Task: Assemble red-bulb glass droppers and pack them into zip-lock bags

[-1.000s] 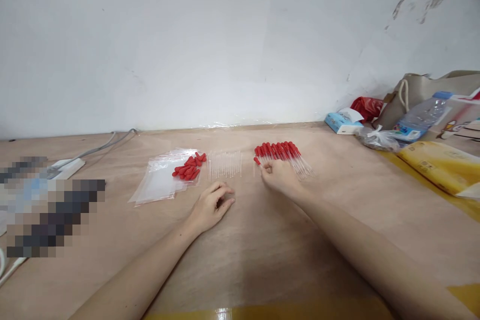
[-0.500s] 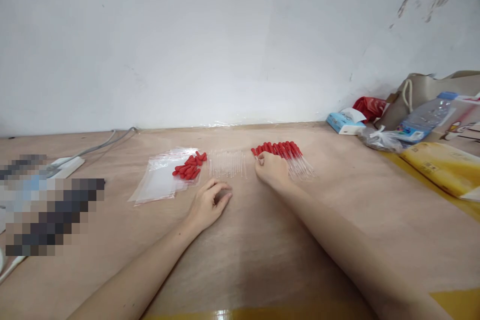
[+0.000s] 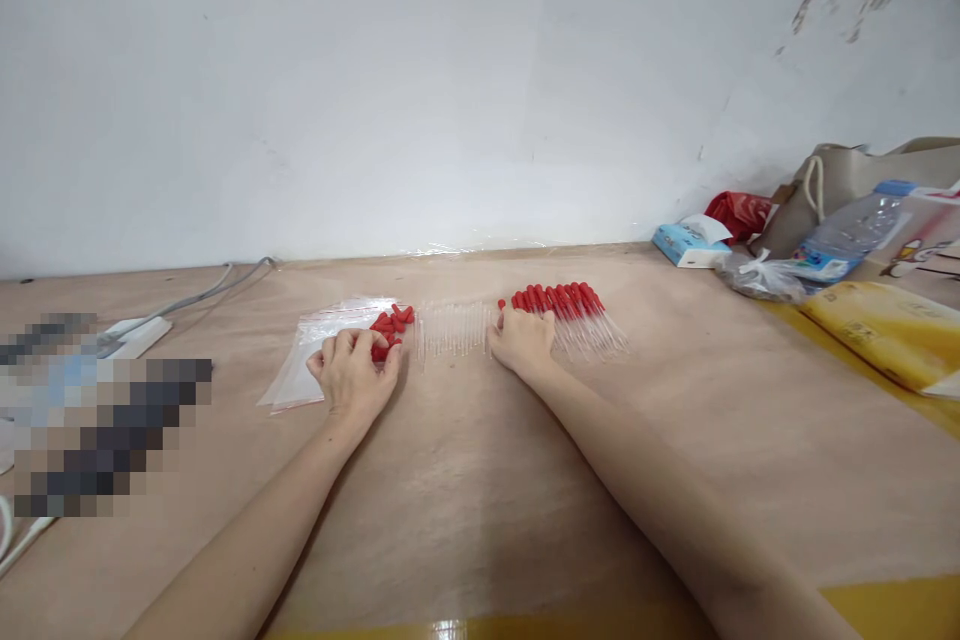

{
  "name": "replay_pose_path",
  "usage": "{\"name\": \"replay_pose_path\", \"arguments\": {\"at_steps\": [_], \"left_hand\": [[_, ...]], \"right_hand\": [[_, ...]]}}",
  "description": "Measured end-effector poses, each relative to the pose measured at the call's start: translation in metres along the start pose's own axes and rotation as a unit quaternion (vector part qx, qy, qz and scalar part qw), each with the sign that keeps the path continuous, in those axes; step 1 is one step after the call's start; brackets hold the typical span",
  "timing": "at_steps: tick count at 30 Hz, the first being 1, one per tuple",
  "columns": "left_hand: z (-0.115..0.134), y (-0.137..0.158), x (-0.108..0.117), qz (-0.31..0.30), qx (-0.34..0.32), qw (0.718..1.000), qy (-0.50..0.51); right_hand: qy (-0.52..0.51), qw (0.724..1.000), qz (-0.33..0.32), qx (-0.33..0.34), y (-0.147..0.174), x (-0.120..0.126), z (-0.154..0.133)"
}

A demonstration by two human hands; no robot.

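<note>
My left hand point(image 3: 352, 370) is over the pile of red rubber bulbs point(image 3: 403, 313), beside a stack of clear zip bags point(image 3: 296, 370). Its thumb and index finger close round one bulb. A row of thin clear dropper tubes point(image 3: 454, 328) lies between my hands. At the right end of that row, my right hand point(image 3: 523, 338) has its fingers curled and pinched at the last tube; the fingertips are partly hidden. Just beyond its fingers shows a single red bulb end point(image 3: 502, 304). Right of it, several droppers with red bulbs point(image 3: 559, 298) lie side by side.
A tissue box point(image 3: 690, 246), a knotted plastic bag point(image 3: 761, 278), a plastic bottle point(image 3: 851, 230) and a yellow package point(image 3: 889, 332) crowd the right side. At the left are a white power strip point(image 3: 135, 337) with a grey cable point(image 3: 202, 293) and blurred-out items. A wall stands behind the table.
My left hand has moved left and away from me, from the bare tabletop to the red bulbs. My right hand has shifted left from the bulbed droppers to the clear tubes.
</note>
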State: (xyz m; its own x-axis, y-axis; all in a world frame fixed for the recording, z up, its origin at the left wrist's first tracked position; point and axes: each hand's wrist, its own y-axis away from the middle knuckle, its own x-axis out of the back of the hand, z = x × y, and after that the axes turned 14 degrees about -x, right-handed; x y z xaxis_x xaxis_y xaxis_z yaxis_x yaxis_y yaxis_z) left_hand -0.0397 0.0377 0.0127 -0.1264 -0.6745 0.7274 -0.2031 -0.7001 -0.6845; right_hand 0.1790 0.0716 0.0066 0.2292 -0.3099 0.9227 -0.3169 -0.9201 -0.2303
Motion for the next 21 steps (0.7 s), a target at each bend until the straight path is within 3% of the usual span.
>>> {"name": "replay_pose_path", "arguments": {"at_steps": [6, 10, 14, 17, 21], "left_hand": [[-0.008, -0.022, -0.001, -0.053, -0.022, 0.998, -0.032], [-0.010, -0.048, -0.015, -0.092, -0.055, 0.993, -0.044], [-0.008, -0.072, -0.031, -0.173, -0.045, 0.982, -0.056], [-0.007, -0.080, -0.037, -0.206, -0.046, 0.975, -0.072], [-0.003, -0.079, -0.035, -0.202, -0.043, 0.975, -0.076]], "right_hand": [[0.027, 0.999, -0.041, -0.012, 0.001, 0.001, -0.007], [0.022, 0.998, -0.066, -0.007, -0.001, 0.001, -0.008], [0.009, 0.997, -0.081, -0.016, -0.003, 0.005, -0.006], [0.001, 0.997, -0.077, -0.022, 0.000, 0.011, 0.001], [-0.034, 0.998, -0.038, -0.025, 0.009, 0.022, 0.019]]}}
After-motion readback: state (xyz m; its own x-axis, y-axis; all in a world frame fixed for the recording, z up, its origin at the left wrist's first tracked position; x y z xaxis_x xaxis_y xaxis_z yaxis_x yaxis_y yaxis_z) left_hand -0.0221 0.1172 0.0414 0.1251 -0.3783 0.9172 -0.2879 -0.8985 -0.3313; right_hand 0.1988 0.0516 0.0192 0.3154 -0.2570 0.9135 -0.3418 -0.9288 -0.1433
